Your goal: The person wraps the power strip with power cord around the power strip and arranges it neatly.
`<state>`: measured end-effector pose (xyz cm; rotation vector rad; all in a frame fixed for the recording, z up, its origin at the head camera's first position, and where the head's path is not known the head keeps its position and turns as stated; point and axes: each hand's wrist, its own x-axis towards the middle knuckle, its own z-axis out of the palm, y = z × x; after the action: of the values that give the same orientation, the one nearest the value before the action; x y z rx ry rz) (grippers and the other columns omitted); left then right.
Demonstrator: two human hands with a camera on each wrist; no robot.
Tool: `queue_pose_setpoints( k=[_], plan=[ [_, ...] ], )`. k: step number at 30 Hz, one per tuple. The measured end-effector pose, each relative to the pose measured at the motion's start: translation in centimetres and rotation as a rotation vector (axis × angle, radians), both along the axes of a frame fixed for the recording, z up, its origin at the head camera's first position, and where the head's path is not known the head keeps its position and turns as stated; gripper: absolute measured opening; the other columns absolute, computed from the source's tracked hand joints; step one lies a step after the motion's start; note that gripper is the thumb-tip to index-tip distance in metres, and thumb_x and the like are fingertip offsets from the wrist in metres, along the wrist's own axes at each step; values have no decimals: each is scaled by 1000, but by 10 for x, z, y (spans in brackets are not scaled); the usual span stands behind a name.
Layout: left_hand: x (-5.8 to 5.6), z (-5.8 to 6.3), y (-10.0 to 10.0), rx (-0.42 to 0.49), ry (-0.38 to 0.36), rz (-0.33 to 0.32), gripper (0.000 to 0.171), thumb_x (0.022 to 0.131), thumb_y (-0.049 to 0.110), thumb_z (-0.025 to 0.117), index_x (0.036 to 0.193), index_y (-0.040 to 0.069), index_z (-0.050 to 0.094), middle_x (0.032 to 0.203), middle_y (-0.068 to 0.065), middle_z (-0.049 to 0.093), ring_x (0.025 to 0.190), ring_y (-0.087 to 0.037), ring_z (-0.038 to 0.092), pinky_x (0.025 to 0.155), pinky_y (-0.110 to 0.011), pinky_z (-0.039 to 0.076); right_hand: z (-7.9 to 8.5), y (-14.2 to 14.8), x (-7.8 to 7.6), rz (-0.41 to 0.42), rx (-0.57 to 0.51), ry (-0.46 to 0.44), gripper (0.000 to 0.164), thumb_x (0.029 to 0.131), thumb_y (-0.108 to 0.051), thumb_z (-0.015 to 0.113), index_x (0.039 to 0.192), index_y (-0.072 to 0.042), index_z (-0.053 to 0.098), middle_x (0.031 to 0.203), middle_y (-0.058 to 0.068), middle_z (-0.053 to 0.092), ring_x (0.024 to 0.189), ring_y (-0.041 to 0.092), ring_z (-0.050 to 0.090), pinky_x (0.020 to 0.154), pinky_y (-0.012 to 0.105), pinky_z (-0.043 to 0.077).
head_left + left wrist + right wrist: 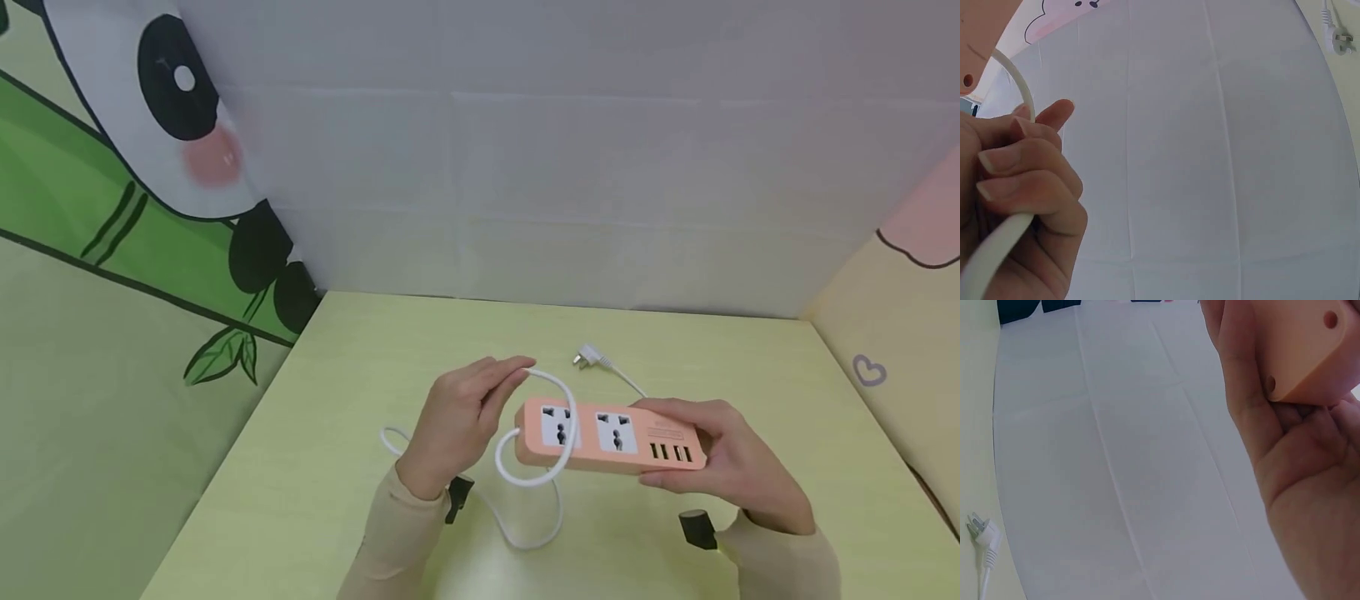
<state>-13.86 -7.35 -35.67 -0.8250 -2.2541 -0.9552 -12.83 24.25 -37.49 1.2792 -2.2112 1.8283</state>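
Note:
An orange power strip (pixel 611 437) with white universal sockets and several USB ports is held up by my right hand (pixel 735 454), thumb and fingers on opposite long edges at the USB end. Its underside with screw holes shows in the right wrist view (pixel 1300 350). From the strip's left end a white cable (pixel 525 482) loops forward and up across the sockets. My left hand (pixel 468 417) pinches this cable at the fingertips, left of the strip. Curled fingers (pixel 1035 162) wrap the cable in the left wrist view, where another length runs out below the palm.
The cable's white plug (pixel 591 357) lies on the pale yellow table (pixel 360 350) behind the strip. More slack cable (pixel 528 546) curves over the table below and left of the hands. A grey-white wall panel (pixel 570 167) rises at the back, with printed side panels left and right.

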Motion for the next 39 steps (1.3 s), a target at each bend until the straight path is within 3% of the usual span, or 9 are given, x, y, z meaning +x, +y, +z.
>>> queue_pose_setpoints(
  k=[5, 9, 14, 16, 19, 22, 29, 34, 39],
  plan=[
    [2, -3, 1, -48, -25, -5, 26, 100, 8, 63, 125, 5, 70, 100, -4, 75, 77, -11, 64, 78, -25, 57, 2, -1, 2, -44, 6, -3, 65, 68, 21, 80, 129, 5, 62, 111, 1, 73, 83, 10, 65, 65, 23, 54],
    [6, -2, 1, -97, -98, -17, 30, 103, 9, 59, 131, 1, 65, 106, -8, 74, 87, -16, 69, 86, -31, 59, 3, -2, 4, -64, -34, -19, 63, 69, 24, 77, 128, 8, 61, 110, 1, 73, 84, 10, 65, 66, 23, 55],
    [11, 0, -2, -218, -161, 4, 36, 101, 10, 62, 136, 2, 61, 110, -9, 75, 92, -22, 74, 84, -35, 60, 2, -4, 7, -136, -40, -53, 62, 70, 26, 75, 128, 11, 59, 111, -3, 72, 86, 8, 66, 68, 22, 55],
    [13, 1, -2, -269, -166, 5, 37, 100, 9, 64, 136, 4, 62, 104, -6, 75, 84, -19, 72, 77, -32, 59, 2, -5, 8, -189, -34, -60, 62, 69, 26, 75, 128, 13, 58, 113, -6, 72, 88, 7, 66, 69, 21, 55],
    [15, 2, -3, -312, -164, -2, 21, 99, 11, 66, 120, 8, 69, 86, 1, 70, 69, -11, 62, 66, -24, 53, 1, -6, 9, -249, -56, -70, 61, 70, 27, 74, 128, 15, 57, 115, -8, 71, 90, 6, 66, 72, 19, 56],
    [18, 4, -4, -345, -165, 0, 5, 100, 16, 65, 100, 11, 67, 66, 6, 50, 59, -6, 43, 59, -19, 42, 0, -6, 9, -305, -109, -75, 59, 72, 26, 73, 128, 14, 58, 115, -5, 71, 89, 6, 65, 71, 18, 55],
    [24, 8, -7, -398, -113, 18, 11, 100, 21, 66, 94, 13, 70, 60, 10, 38, 54, -3, 35, 53, -16, 34, 1, -9, 10, -449, -210, -144, 57, 77, 23, 73, 131, 8, 61, 111, 0, 72, 85, 8, 65, 66, 18, 55],
    [27, 9, -9, -416, -73, 49, 30, 100, 26, 66, 73, 17, 58, 57, 11, 33, 51, -2, 31, 49, -15, 26, 1, -17, 11, -526, -145, -165, 55, 79, 18, 75, 131, 5, 62, 111, 0, 72, 83, 10, 64, 64, 19, 55],
    [31, 12, -12, -409, -25, 79, 39, 98, 28, 69, 63, 19, 54, 54, 12, 32, 50, -1, 29, 48, -14, 23, 2, -24, 12, -617, -46, -151, 53, 81, 10, 79, 131, 1, 64, 108, -4, 71, 77, 9, 63, 60, 20, 53]
  ],
)
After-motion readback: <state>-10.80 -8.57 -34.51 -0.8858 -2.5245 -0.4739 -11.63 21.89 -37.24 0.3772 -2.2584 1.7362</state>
